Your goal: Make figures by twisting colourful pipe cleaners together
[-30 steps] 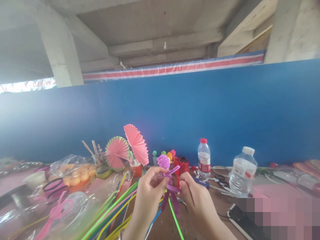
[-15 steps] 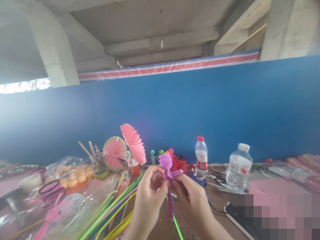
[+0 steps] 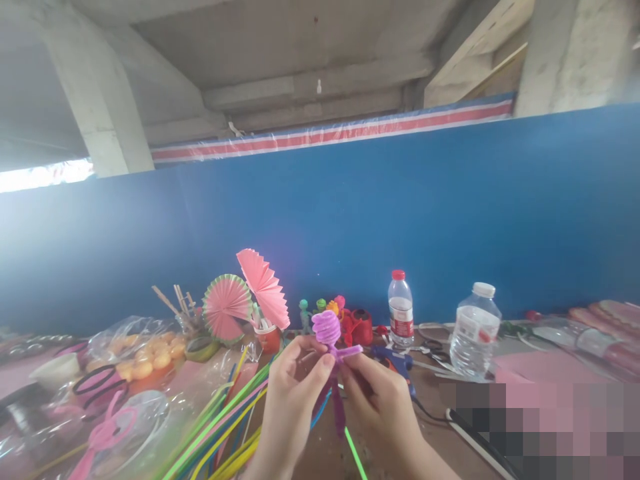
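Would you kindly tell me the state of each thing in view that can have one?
Purple figure: upright, held
Left hand: pinching the figure
Right hand: at the figure, grip unclear
Red-capped bottle: upright, capped, partly filled
White-capped bottle: upright, capped
Pink half fan: partly unfolded
Round fan: mostly unfolded
Pipe cleaners: loose, mostly straight
Blue tool: lying down, power unclear

"How are the hands listed?"

"As one pair, bare: a left hand (image 3: 291, 390) and a right hand (image 3: 384, 395), both slim in build, with tapered fingers (image 3: 304, 345) and smooth, rounded backs."

"And the forearms?"

"One left forearm (image 3: 273, 463) and one right forearm (image 3: 431, 460) are entered, uncovered as far as shown; both are cut off by the view's lower edge."

"Finer detail?"

"Left unrecorded; too blurred to be catalogued."
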Demonstrator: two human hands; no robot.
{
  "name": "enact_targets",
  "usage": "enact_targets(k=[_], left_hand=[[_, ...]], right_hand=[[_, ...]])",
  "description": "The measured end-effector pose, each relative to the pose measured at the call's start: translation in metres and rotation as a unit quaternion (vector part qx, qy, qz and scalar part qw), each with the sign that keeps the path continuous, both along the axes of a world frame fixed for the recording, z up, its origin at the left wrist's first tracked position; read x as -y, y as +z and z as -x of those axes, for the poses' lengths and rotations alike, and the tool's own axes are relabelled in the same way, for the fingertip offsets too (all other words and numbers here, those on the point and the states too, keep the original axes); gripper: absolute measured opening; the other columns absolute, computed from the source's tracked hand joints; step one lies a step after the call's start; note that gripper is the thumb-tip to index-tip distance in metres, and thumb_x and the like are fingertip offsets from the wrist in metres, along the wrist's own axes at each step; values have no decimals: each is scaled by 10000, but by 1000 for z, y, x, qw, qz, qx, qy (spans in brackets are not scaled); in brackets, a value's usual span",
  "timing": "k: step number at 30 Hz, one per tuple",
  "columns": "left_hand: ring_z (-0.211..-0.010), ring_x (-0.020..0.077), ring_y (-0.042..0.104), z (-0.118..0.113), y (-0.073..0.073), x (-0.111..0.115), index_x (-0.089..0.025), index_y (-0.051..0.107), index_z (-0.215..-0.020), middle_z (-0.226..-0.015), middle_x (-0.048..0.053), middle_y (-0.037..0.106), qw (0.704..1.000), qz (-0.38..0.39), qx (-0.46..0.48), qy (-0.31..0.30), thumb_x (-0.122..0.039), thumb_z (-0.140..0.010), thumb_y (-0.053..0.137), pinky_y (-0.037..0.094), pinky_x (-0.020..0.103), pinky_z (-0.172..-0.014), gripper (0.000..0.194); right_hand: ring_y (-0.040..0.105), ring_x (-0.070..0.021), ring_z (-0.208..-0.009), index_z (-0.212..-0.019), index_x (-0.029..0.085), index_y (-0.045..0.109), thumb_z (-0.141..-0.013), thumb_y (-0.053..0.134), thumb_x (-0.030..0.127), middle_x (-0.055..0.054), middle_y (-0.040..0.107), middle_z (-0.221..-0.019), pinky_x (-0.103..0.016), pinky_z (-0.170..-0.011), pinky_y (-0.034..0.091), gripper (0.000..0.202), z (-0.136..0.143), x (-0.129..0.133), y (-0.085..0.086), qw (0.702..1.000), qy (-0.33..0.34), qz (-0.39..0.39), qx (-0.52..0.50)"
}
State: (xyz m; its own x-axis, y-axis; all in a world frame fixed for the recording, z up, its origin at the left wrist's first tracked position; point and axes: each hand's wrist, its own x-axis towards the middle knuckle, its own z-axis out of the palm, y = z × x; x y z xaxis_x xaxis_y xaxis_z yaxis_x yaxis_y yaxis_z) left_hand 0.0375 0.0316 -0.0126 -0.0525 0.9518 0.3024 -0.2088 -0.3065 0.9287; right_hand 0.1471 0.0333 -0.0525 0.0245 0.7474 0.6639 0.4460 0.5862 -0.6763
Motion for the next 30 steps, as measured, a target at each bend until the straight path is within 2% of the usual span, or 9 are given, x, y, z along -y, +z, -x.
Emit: enact_targets(k=[5, 9, 12, 16, 20, 22, 25, 27, 30], left_hand=[[-570, 70, 512, 2, -6, -5, -163, 532, -717, -625, -35, 556, 1000, 1, -6, 21, -187, -653, 663, 414, 163, -563, 148], [-606, 76, 526, 9, -14, -11, -167, 546, -765, -664, -27, 569, 1000, 11, -6, -18, -209, -691, 643, 419, 174, -598, 129], [-640, 95, 536, 13, -17, -14, -162, 564, -826, -708, -6, 576, 999, 13, 19, -42, -212, -713, 620, 415, 179, -582, 135], [-614, 103, 532, 17, -14, -16, -157, 583, -869, -693, -3, 566, 997, 20, 48, -61, -193, -706, 620, 410, 185, -547, 172], [-602, 95, 530, 20, -10, -16, -156, 594, -846, -703, 3, 582, 995, 26, 52, -85, -172, -690, 628, 409, 181, -548, 160], [-624, 100, 543, 19, -8, -15, -145, 597, -833, -711, 13, 593, 994, 30, 35, -95, -160, -679, 636, 419, 188, -578, 160], [-648, 120, 571, 15, -5, -12, -134, 585, -814, -732, 35, 620, 994, 59, -4, -95, -158, -653, 652, 423, 194, -569, 176], [-623, 127, 581, 11, -5, -11, -136, 561, -796, -731, 43, 635, 992, 82, -31, -96, -158, -632, 661, 420, 196, -535, 193], [-578, 129, 581, 8, -7, -14, -141, 524, -767, -677, 32, 638, 990, 87, -65, -88, -147, -598, 672, 417, 199, -509, 224]], right_hand=[[444, -83, -503, -685, 174, 545, -830, 415, 218, 29, 513, -561, -167, -511, 335, 200, 0, 1, -1, 1000, -4, -16, 4], [469, -95, -545, -685, 173, 573, -826, 417, 217, 13, 540, -601, -182, -527, 346, 215, 0, 1, 2, 1000, 9, -3, 6], [479, -104, -551, -720, 182, 623, -806, 478, 266, 11, 559, -608, -195, -515, 348, 189, -4, -1, 5, 998, 23, 51, 5], [472, -98, -518, -714, 174, 634, -786, 512, 292, 27, 556, -562, -192, -464, 328, 184, -16, -10, 10, 986, 88, 140, -26], [504, -97, -544, -707, 171, 613, -782, 507, 249, 31, 579, -589, -192, -493, 354, 152, -33, -14, 18, 968, 165, 186, -28], [520, -105, -554, -727, 179, 614, -779, 502, 234, 27, 590, -601, -202, -509, 369, 135, -39, -15, 21, 973, 143, 180, -2], [516, -113, -571, -700, 194, 617, -783, 498, 223, 23, 575, -621, -219, -536, 373, 148, -45, -15, 23, 991, 45, 114, 62], [513, -115, -595, -669, 196, 610, -789, 498, 223, 19, 559, -644, -225, -557, 372, 166, -46, -16, 23, 993, -5, 65, 98], [503, -118, -601, -654, 196, 579, -800, 489, 209, 21, 538, -637, -225, -555, 364, 172, -45, -15, 22, 991, -47, 32, 121]])
